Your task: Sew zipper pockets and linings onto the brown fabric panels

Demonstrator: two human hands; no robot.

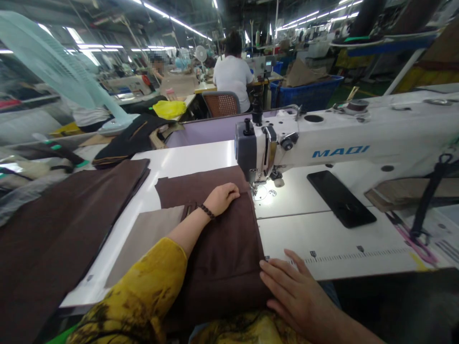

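Note:
A dark brown fabric piece [225, 243] lies on the white sewing table, its right edge running up to the needle area of the sewing machine [254, 184]. My left hand [220, 198] rests on its upper part, fingers curled together at the cloth just left of the presser foot. Fingers apart, my right hand [292, 289] touches the lower right edge of the same piece near the table's front. Beside my left forearm, a flat grey-beige piece [147, 234] lies partly under the brown fabric.
Stacked brown fabric [79, 205] covers the left side. A black phone [340, 198] lies right of the needle, with pink-handled scissors [416, 243] farther right. Behind are a pale fan [64, 67], a blue bin [308, 93] and a seated person in white [233, 71].

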